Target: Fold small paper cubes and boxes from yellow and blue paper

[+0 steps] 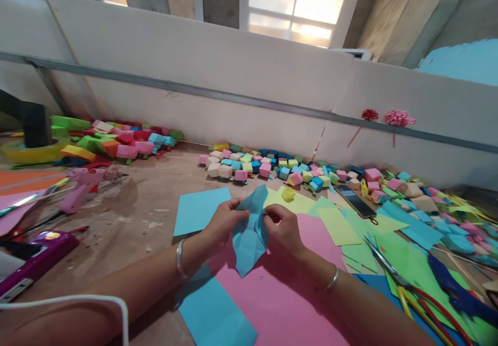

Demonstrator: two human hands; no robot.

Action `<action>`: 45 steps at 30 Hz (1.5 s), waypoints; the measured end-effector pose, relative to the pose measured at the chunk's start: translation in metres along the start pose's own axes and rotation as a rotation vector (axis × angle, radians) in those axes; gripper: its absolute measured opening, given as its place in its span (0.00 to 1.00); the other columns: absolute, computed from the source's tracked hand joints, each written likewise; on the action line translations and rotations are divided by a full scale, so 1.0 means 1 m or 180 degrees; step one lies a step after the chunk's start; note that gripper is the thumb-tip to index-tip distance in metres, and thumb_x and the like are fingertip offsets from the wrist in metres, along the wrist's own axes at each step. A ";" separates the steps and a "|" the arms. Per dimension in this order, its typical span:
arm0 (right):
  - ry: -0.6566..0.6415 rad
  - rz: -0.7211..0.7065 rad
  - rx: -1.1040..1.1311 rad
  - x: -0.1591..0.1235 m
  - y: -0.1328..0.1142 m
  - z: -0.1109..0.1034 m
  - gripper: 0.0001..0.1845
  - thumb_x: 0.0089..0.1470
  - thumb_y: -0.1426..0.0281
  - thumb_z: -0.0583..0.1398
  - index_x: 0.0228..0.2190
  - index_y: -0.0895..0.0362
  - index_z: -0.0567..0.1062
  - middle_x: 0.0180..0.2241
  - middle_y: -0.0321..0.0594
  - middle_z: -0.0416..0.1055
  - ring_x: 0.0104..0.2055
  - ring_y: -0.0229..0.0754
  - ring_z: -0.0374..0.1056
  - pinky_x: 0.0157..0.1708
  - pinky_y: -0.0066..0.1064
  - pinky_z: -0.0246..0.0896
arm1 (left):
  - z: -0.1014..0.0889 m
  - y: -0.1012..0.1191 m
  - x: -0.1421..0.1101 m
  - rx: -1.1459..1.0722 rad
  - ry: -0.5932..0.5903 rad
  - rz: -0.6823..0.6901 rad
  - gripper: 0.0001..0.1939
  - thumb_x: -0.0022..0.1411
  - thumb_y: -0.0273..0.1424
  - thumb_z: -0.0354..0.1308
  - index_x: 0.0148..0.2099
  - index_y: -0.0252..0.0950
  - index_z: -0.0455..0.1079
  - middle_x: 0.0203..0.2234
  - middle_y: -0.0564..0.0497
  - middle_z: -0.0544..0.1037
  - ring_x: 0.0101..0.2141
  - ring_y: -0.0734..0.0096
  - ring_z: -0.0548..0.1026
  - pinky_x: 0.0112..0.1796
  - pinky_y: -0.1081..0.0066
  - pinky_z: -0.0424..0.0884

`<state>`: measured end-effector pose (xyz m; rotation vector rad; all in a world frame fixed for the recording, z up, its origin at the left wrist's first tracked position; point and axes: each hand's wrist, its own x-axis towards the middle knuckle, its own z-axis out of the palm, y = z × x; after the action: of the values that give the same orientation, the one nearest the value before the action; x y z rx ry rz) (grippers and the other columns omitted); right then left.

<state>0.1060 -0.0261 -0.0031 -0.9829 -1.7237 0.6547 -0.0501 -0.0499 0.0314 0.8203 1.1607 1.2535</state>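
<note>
A creased piece of blue paper, partly folded with pointed ends, is held up between my two hands. My left hand pinches its left edge, thumb lying on the near face. At its right edge, my right hand grips with curled fingers; the fingertips are partly hidden. Below them lies a large pink sheet. One flat blue sheet rests behind my left wrist, and another blue sheet overlaps the pink one in front.
Several small folded paper cubes line the back of the table. A pink glue gun and a purple power strip are at left. On the right lie a phone, scissors, green sheets and a blue-handled tool.
</note>
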 end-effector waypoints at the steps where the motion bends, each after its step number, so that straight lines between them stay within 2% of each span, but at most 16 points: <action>1: -0.0013 -0.0061 -0.0031 0.000 0.000 0.000 0.07 0.45 0.75 0.55 0.24 0.56 0.73 0.23 0.34 0.67 0.27 0.37 0.62 0.28 0.29 0.58 | 0.000 -0.001 0.000 0.0097 -0.0044 0.0030 0.17 0.37 0.25 0.67 0.35 0.32 0.74 0.23 0.52 0.78 0.22 0.70 0.74 0.26 0.72 0.69; 5: 0.0065 -0.0218 -0.0137 -0.002 0.000 0.002 0.05 0.46 0.74 0.57 0.26 0.55 0.74 0.29 0.38 0.70 0.32 0.40 0.66 0.30 0.31 0.61 | 0.002 -0.004 -0.002 0.0528 -0.0229 0.0377 0.12 0.38 0.25 0.64 0.31 0.33 0.74 0.22 0.54 0.76 0.24 0.72 0.72 0.26 0.74 0.64; 7: 0.0197 0.0008 -0.0048 -0.002 0.001 0.004 0.03 0.46 0.73 0.58 0.28 0.55 0.71 0.30 0.38 0.70 0.34 0.41 0.67 0.29 0.30 0.62 | 0.004 -0.004 -0.004 0.0700 -0.0312 0.0490 0.11 0.39 0.24 0.61 0.30 0.34 0.74 0.22 0.55 0.75 0.25 0.72 0.70 0.26 0.75 0.63; 10: 0.0309 0.0499 0.0434 0.001 0.006 0.007 0.11 0.44 0.71 0.60 0.34 0.55 0.67 0.29 0.35 0.70 0.31 0.39 0.68 0.28 0.30 0.63 | 0.005 -0.003 -0.005 0.0854 -0.0384 0.0541 0.10 0.41 0.24 0.60 0.31 0.34 0.74 0.22 0.56 0.75 0.25 0.73 0.69 0.26 0.76 0.62; 12: 0.0226 0.0671 0.0726 0.003 0.010 0.009 0.15 0.42 0.71 0.61 0.36 0.55 0.67 0.28 0.34 0.71 0.29 0.39 0.68 0.29 0.30 0.64 | 0.004 -0.003 -0.005 0.0914 -0.0381 0.0569 0.09 0.42 0.24 0.60 0.31 0.35 0.74 0.22 0.56 0.74 0.24 0.74 0.69 0.25 0.76 0.61; 16: -0.0103 0.0747 0.0779 0.005 0.011 0.008 0.06 0.42 0.70 0.60 0.27 0.57 0.72 0.26 0.35 0.70 0.28 0.39 0.66 0.29 0.30 0.62 | 0.003 -0.004 -0.004 0.1001 -0.0340 0.0654 0.07 0.45 0.27 0.62 0.31 0.34 0.75 0.24 0.54 0.76 0.26 0.72 0.70 0.28 0.75 0.65; 18: -0.0153 0.0704 0.0762 0.004 0.009 0.007 0.05 0.41 0.70 0.60 0.26 0.57 0.73 0.25 0.34 0.70 0.28 0.38 0.65 0.27 0.29 0.60 | 0.002 -0.005 -0.004 0.1075 -0.0342 0.0653 0.09 0.46 0.30 0.63 0.33 0.34 0.75 0.25 0.53 0.77 0.27 0.70 0.71 0.28 0.74 0.66; 22: -0.0182 0.0530 0.0626 0.003 0.004 0.004 0.04 0.42 0.72 0.59 0.25 0.57 0.73 0.23 0.32 0.69 0.27 0.37 0.63 0.26 0.27 0.57 | 0.000 -0.008 0.000 0.1283 -0.0317 0.0804 0.13 0.46 0.32 0.64 0.37 0.34 0.75 0.29 0.51 0.78 0.31 0.66 0.73 0.32 0.71 0.68; 25: 0.0017 0.0703 0.0712 0.005 0.004 0.003 0.05 0.43 0.73 0.58 0.26 0.57 0.73 0.24 0.33 0.69 0.27 0.37 0.63 0.26 0.27 0.57 | -0.003 -0.010 0.005 0.1179 -0.0192 0.1060 0.17 0.45 0.33 0.66 0.39 0.35 0.71 0.33 0.51 0.77 0.36 0.64 0.74 0.35 0.70 0.70; 30: 0.0201 0.0887 0.0918 0.011 0.009 0.002 0.07 0.42 0.73 0.58 0.28 0.58 0.73 0.26 0.35 0.71 0.29 0.39 0.66 0.30 0.29 0.61 | -0.002 -0.009 0.001 0.0979 -0.0417 0.0795 0.14 0.49 0.34 0.65 0.36 0.35 0.67 0.29 0.54 0.74 0.30 0.70 0.72 0.30 0.72 0.68; 34: 0.0190 0.0806 0.0888 0.011 0.007 0.002 0.06 0.43 0.73 0.57 0.26 0.58 0.74 0.26 0.35 0.72 0.30 0.38 0.66 0.30 0.28 0.61 | -0.001 -0.006 -0.004 0.1236 -0.0650 0.0642 0.15 0.51 0.36 0.65 0.39 0.35 0.69 0.26 0.51 0.76 0.29 0.68 0.73 0.30 0.72 0.68; 41: -0.0174 0.0446 0.0548 0.007 0.005 0.003 0.11 0.39 0.77 0.57 0.28 0.57 0.76 0.28 0.35 0.72 0.30 0.38 0.66 0.28 0.27 0.60 | -0.006 -0.011 0.003 0.1476 -0.0493 0.0776 0.16 0.52 0.39 0.66 0.39 0.33 0.72 0.30 0.49 0.78 0.32 0.66 0.74 0.32 0.70 0.69; 43: -0.0196 0.0370 0.0406 0.006 0.005 0.002 0.09 0.41 0.75 0.59 0.28 0.57 0.76 0.28 0.35 0.72 0.31 0.39 0.66 0.30 0.28 0.59 | -0.005 -0.011 0.002 0.1366 -0.0539 0.0728 0.17 0.50 0.39 0.67 0.38 0.33 0.72 0.29 0.49 0.77 0.32 0.67 0.74 0.32 0.71 0.69; 45: -0.0151 0.0348 0.0358 0.007 0.005 0.000 0.06 0.43 0.74 0.59 0.27 0.57 0.76 0.27 0.35 0.73 0.31 0.38 0.66 0.31 0.28 0.58 | -0.003 -0.011 0.000 0.0938 -0.0569 0.0588 0.17 0.51 0.40 0.67 0.38 0.34 0.72 0.30 0.50 0.77 0.32 0.68 0.75 0.33 0.72 0.70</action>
<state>0.1063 -0.0178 -0.0035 -0.9945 -1.6639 0.8426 -0.0504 -0.0520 0.0205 1.2573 1.1586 1.1442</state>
